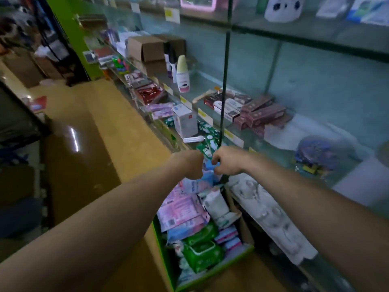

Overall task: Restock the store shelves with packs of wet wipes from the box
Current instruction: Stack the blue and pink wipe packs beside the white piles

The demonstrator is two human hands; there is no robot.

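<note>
Left hand (189,165): curled on a blue pack (208,175), it seems.
Right hand (227,163): fingers pinch the same pack.
Pack: at the shelf (273,144) edge, above the box (165,251).
Box: heaped with packs.
Progress: probably early; most stock is unshelved.

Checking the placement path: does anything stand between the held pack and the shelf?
Yes: green packs crowd the shelf just beyond the pack held by left hand and right hand; a divider rises there.
</note>
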